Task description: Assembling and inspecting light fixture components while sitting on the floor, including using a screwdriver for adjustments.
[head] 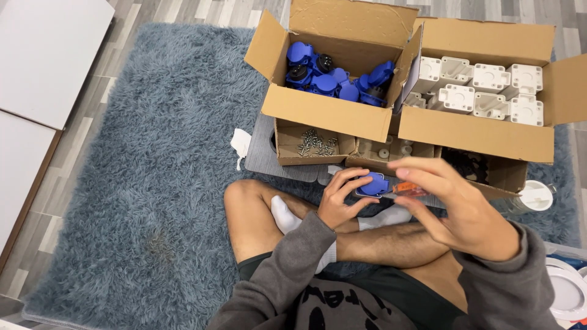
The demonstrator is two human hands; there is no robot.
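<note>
My left hand [340, 200] grips a blue socket part with a hinged cover [372, 184], held above my crossed legs. In my right hand [455, 205] is a small screwdriver with an orange handle [408, 189], its tip pointing left into the blue part. Both hands are close together, just in front of the cardboard boxes.
An open box [324, 113] holds several blue socket parts [333, 76]; another box [477, 131] holds white plastic housings [483, 88]. Small trays in front hold screws [315, 143], white bits [388, 148] and black parts [468, 164]. All sit on a shaggy blue-grey rug [153, 183]. White round lids [565, 293] lie at right.
</note>
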